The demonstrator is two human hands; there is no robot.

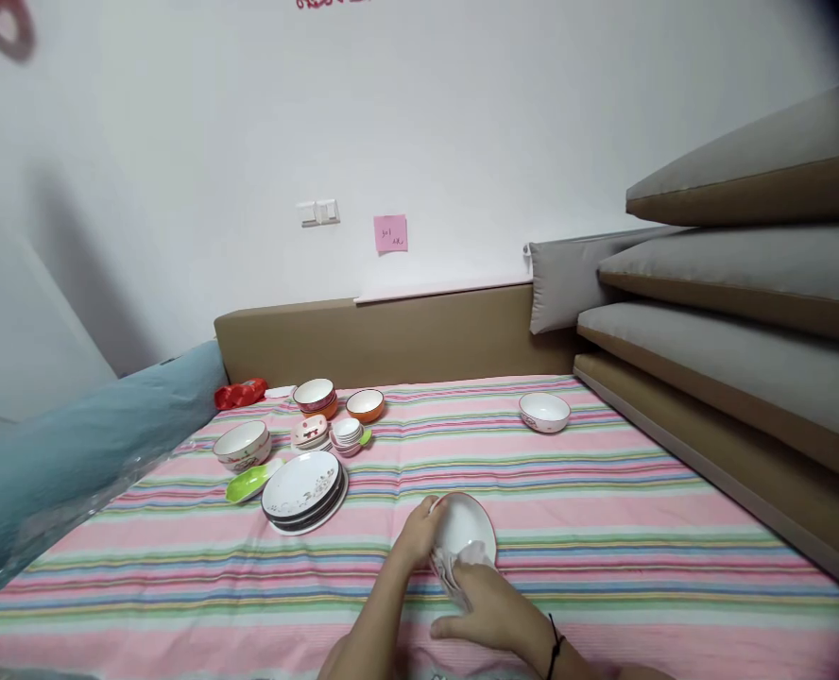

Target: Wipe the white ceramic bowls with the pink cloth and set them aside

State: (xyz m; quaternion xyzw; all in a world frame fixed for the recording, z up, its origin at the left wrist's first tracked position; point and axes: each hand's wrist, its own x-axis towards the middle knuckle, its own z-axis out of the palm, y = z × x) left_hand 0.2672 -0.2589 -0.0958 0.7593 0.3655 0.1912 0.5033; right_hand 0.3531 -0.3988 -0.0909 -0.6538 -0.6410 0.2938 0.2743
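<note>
My left hand (418,535) grips the left edge of a white bowl (466,521) with a thin brown rim. The bowl is tilted, so its inside faces me. In my right hand (487,604) is a crumpled white cloth or tissue (450,574), pressed against the bowl's lower inside. The right thumb sticks out to the left, and a black cord circles that wrist. To the left of both hands lies a stack of plates (300,484), the top one white with a floral print and dark rim. Farther right stands a white bowl with a patterned outside (544,414).
Behind the plates stand orange bowls (366,406), small stacked dishes (347,433), a patterned bowl (241,444) and a green leaf-shaped dish (248,484). A striped cloth (604,576) covers the surface. Stacked grey-brown cushions (731,331) border the right, a blue bolster (94,444) the left.
</note>
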